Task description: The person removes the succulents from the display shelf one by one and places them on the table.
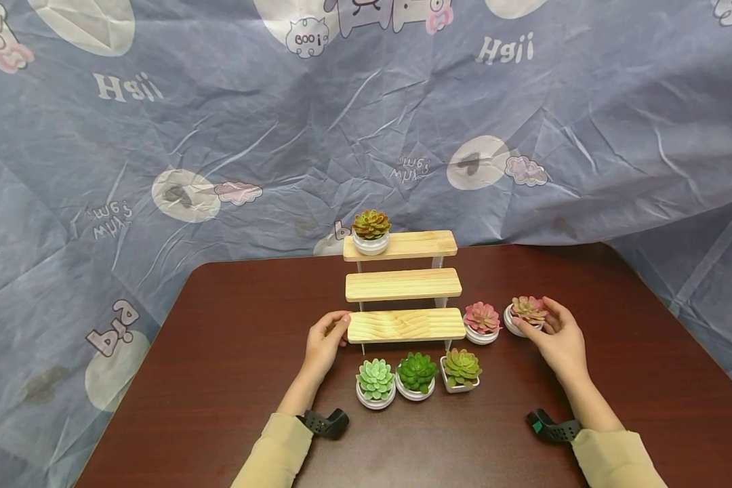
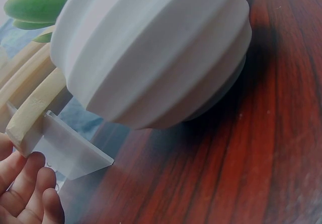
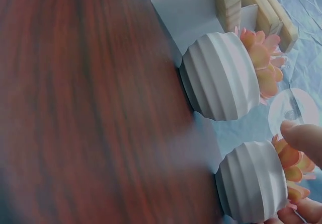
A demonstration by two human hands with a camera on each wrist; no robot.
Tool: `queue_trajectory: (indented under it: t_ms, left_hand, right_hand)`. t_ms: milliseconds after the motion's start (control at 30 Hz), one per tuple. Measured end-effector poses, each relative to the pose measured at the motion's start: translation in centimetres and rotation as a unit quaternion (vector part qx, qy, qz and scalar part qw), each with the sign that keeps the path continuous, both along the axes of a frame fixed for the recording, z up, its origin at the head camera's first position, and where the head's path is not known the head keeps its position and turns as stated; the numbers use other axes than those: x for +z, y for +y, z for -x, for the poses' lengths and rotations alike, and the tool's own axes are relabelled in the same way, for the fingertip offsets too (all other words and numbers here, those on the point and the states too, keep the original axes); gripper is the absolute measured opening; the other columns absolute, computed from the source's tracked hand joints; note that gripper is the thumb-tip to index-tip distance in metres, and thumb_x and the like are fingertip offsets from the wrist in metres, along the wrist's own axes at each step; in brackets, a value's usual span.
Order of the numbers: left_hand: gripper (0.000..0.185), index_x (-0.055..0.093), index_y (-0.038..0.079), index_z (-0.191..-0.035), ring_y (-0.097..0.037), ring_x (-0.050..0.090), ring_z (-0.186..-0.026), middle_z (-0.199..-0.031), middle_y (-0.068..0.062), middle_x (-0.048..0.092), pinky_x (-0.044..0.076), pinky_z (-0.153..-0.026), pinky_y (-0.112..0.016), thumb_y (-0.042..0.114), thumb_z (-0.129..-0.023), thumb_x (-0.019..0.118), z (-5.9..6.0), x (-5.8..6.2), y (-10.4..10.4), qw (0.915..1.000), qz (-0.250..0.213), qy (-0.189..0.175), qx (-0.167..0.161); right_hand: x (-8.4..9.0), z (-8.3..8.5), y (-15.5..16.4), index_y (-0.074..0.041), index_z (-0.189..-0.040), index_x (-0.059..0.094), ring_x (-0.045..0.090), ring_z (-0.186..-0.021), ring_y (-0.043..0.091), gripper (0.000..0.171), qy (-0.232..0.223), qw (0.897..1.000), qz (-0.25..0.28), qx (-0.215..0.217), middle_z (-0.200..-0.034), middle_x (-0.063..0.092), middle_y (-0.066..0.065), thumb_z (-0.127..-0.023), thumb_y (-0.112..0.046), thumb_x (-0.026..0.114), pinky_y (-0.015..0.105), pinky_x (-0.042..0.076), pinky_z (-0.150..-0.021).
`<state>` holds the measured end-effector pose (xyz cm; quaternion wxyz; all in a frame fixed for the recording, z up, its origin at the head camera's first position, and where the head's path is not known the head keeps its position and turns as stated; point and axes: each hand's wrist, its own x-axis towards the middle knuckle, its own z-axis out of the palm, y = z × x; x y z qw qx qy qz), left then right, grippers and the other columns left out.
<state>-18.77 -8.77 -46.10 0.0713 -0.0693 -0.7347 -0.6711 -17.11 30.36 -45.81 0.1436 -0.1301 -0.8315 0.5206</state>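
Note:
A three-tier wooden display stand (image 1: 405, 325) with clear supports stands mid-table. My left hand (image 1: 326, 342) grips the left end of its lowest shelf; in the left wrist view, the fingers (image 2: 37, 183) curl at the board's end. My right hand (image 1: 564, 339) holds a pinkish-orange succulent in a white pot (image 1: 515, 321), thumb and fingers on opposite sides. In the right wrist view that ribbed pot (image 3: 254, 181) is at the table surface; whether it touches is unclear. Between it and the stand sits a pink succulent (image 1: 482, 317) in a white pot.
On the top shelf's left sits an orange-green succulent (image 1: 371, 225). Before the stand stand a pale green succulent (image 1: 375, 378), a dark green one (image 1: 417, 372) and a yellow-green one (image 1: 461, 367) in a square pot. A printed blue cloth (image 1: 305, 135) hangs behind the table (image 1: 238, 379).

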Motion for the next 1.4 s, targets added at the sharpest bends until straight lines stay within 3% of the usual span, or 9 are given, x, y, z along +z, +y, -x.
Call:
queue_trajectory:
  t_ms: [100, 167, 267, 400, 533, 667, 900, 1100, 1400]
  left_hand:
    - [0.021, 0.065, -0.005, -0.107, -0.040, 0.054, -0.074, -0.076, -0.005, 0.059, 0.051, -0.063, -0.047, 0.011, -0.095, 0.056, 0.0, 0.0, 0.0, 1.0000, 0.001, 0.000, 0.001]
    - [0.021, 0.065, -0.005, -0.107, -0.040, 0.055, -0.074, -0.076, -0.005, 0.059, 0.051, -0.063, -0.047, 0.011, -0.095, 0.056, 0.0, 0.0, 0.0, 1.0000, 0.001, 0.000, 0.002]
    - [0.022, 0.065, -0.004, -0.107, -0.036, 0.055, -0.073, -0.076, -0.005, 0.059, 0.052, -0.063, -0.046, 0.011, -0.095, 0.055, 0.1, 0.0, 0.0, 1.0000, 0.002, -0.001, 0.001]
    - [0.021, 0.065, -0.004, -0.107, -0.028, 0.055, -0.070, -0.075, -0.004, 0.059, 0.052, -0.063, -0.045, 0.011, -0.095, 0.055, 0.1, -0.1, -0.1, 1.0000, 0.003, -0.002, 0.001]
    - [0.021, 0.065, -0.005, -0.107, -0.027, 0.055, -0.070, -0.075, -0.004, 0.058, 0.052, -0.063, -0.046, 0.010, -0.095, 0.056, 0.1, 0.0, 0.0, 1.0000, 0.001, -0.003, 0.001]
    - [0.021, 0.065, -0.005, -0.106, -0.028, 0.055, -0.070, -0.074, -0.004, 0.058, 0.052, -0.063, -0.045, 0.010, -0.095, 0.056, 0.1, 0.0, 0.0, 1.0000, 0.000, -0.003, 0.001]
    - [0.021, 0.065, -0.004, -0.106, -0.022, 0.055, -0.068, -0.074, -0.005, 0.059, 0.052, -0.062, -0.042, 0.010, -0.095, 0.056, 0.1, 0.0, -0.1, 1.0000, -0.001, -0.003, 0.001]
    - [0.021, 0.065, -0.004, -0.107, -0.019, 0.055, -0.068, -0.076, -0.006, 0.060, 0.052, -0.061, -0.038, 0.011, -0.095, 0.056, 0.1, 0.0, -0.1, 1.0000, 0.000, -0.002, 0.001]
    - [0.021, 0.065, -0.005, -0.106, -0.020, 0.055, -0.068, -0.077, -0.005, 0.060, 0.052, -0.062, -0.041, 0.010, -0.095, 0.056, 0.1, 0.0, -0.1, 1.0000, 0.002, -0.003, 0.003]
  right_hand:
    - [0.1, 0.2, -0.1, 0.000, -0.143, 0.031, 0.040, -0.127, 0.037, 0.080, 0.007, 1.000, -0.002, -0.007, -0.140, 0.038, 0.023, -0.082, -0.026, 0.074, 0.033, 0.035, -0.103]
    - [-0.2, 0.5, -0.1, -0.001, -0.143, 0.033, 0.042, -0.126, 0.033, 0.079, 0.016, 1.000, -0.009, -0.010, -0.138, 0.040, 0.023, -0.081, -0.028, 0.075, 0.025, 0.036, -0.102]
    - [-0.2, 0.8, -0.2, -0.002, -0.142, 0.036, 0.042, -0.126, 0.032, 0.079, 0.028, 0.999, -0.015, -0.012, -0.137, 0.041, 0.025, -0.079, -0.030, 0.076, 0.024, 0.035, -0.103]
    - [0.2, 1.0, -0.6, -0.001, -0.140, 0.039, 0.041, -0.126, 0.034, 0.079, 0.044, 0.999, -0.015, -0.010, -0.137, 0.043, 0.024, -0.078, -0.029, 0.078, 0.035, 0.033, -0.106]
    - [-0.6, 1.9, -0.1, -0.005, -0.140, 0.041, 0.045, -0.122, 0.028, 0.078, 0.053, 0.997, -0.050, -0.011, -0.135, 0.046, 0.019, -0.077, -0.034, 0.078, 0.020, 0.037, -0.097]
    - [-0.4, 2.3, 0.0, -0.007, -0.141, 0.040, 0.041, -0.128, 0.024, 0.079, 0.058, 0.996, -0.063, -0.005, -0.139, 0.045, 0.014, -0.077, -0.037, 0.077, 0.016, 0.035, -0.095]
    - [3.1, 1.4, -1.7, -0.003, -0.142, 0.037, 0.039, -0.128, 0.029, 0.079, 0.046, 0.998, -0.032, 0.016, -0.142, 0.041, 0.016, -0.079, -0.029, 0.077, 0.031, 0.036, -0.099]
    - [3.8, 1.7, -2.1, -0.004, -0.143, 0.035, 0.037, -0.131, 0.028, 0.081, 0.041, 0.999, -0.025, 0.019, -0.143, 0.040, 0.014, -0.079, -0.031, 0.077, 0.045, 0.034, -0.103]
    - [4.9, 2.2, -3.1, -0.003, -0.142, 0.037, 0.037, -0.130, 0.029, 0.079, 0.058, 0.997, -0.020, 0.040, -0.142, 0.041, 0.015, -0.078, -0.028, 0.078, 0.048, 0.035, -0.102]
